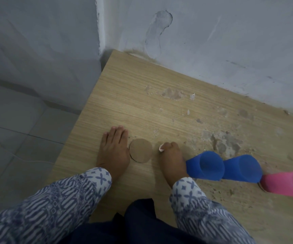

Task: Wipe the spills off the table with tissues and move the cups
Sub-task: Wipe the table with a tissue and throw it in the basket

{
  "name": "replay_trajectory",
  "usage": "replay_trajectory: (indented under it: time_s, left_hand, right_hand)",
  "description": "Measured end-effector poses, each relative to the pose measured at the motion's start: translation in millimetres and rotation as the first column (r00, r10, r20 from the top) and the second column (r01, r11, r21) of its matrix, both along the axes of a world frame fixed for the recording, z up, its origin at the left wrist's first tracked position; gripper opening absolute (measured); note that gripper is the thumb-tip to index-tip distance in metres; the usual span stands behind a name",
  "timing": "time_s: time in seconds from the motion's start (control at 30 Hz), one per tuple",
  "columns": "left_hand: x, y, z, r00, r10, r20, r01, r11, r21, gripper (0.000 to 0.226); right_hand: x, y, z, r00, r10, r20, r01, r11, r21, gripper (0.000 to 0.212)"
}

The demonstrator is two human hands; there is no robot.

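A person in blue-and-white patterned sleeves leans over a wood-grain bench set into a corner of grey wall. The left hand lies released, palm down with fingers straight, flat on the bench at about 7 o'clock from the middle of the view. The right hand, near 6 o'clock, is clenched round a small wad of white tissue. A bit of the tissue shows at the fingertips, low against the surface. Between the two hands lies a round brown disc, just beside the left hand. At 3 o'clock from the right hand, three cups sit in a touching row: a blue cup just beside the wrist, a second blue cup, then a pink cup cut off by the frame edge. Pale, blotchy spills mark the bench at 2 o'clock from the right hand, and more patches lie at 12 o'clock, nearer the wall. Grey floor tiles fill the 9 o'clock side.
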State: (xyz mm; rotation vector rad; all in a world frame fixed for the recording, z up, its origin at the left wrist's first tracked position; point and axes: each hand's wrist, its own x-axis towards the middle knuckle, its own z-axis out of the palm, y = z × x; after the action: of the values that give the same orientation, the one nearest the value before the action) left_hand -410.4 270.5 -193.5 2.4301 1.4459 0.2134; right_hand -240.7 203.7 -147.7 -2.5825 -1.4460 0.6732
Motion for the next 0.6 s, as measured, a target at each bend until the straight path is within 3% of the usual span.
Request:
replay_trajectory:
  time_s: [0.13,0.33,0.43,0.6]
  left_hand:
    - [1,0,0,1.0,0.003,0.003,-0.003,1.0,-0.003,0.054]
    - [1,0,1,1.0,0.006,0.01,-0.006,1.0,0.0,0.054]
    - [1,-1,2,1.0,0.005,0.013,-0.005,1.0,-0.004,0.055]
    - [1,-1,0,1.0,0.005,0.019,-0.005,1.0,-0.015,0.055]
  right_hand:
    - [-12,-22,-11,0.992,0.119,-0.043,-0.12,0.993,-0.021,0.024]
    - [1,-19,-1,1.0,0.011,-0.022,-0.013,0.997,-0.075,0.026]
    - [0,-3,-3,1.0,-0.015,-0.019,0.015,1.0,-0.019,0.025]
    - [-8,-28,-8,0.991,0.122,-0.062,-0.124,0.992,-0.034,0.026]
